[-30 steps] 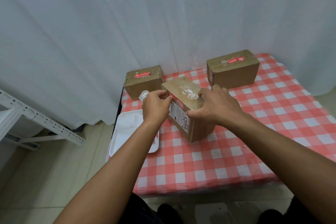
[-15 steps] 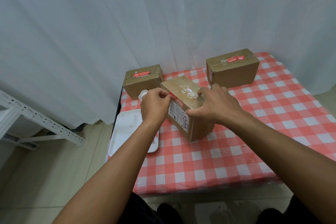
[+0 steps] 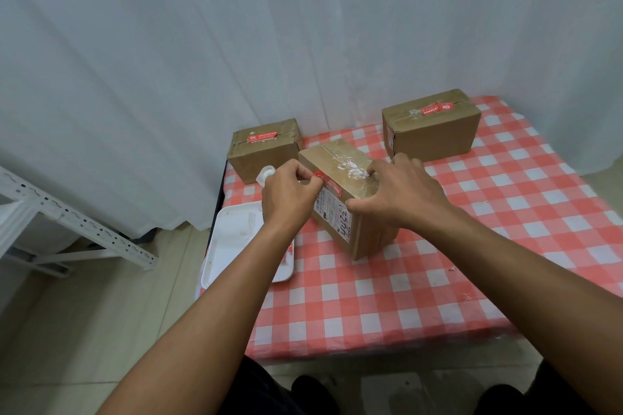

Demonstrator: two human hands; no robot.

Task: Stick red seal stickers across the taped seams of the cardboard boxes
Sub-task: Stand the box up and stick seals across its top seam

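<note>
At the near-left part of the checked surface (image 3: 421,280) stands the middle cardboard box (image 3: 347,212), turned at an angle. A red seal sticker (image 3: 328,183) lies along its top left edge, above the white label (image 3: 332,212). The left hand (image 3: 288,194) has its grip pinched on the sticker's end with curled fingers. The right hand (image 3: 403,192) clasps the box's near corner, thumb on the side, fingers over the top. Old paper scraps roughen the lid, so the sticker may bond poorly or wrinkle. It also looks set along the edge, not clearly across the taped seam (image 3: 332,153). The two far boxes (image 3: 264,152) (image 3: 433,126) already carry seals.
</note>
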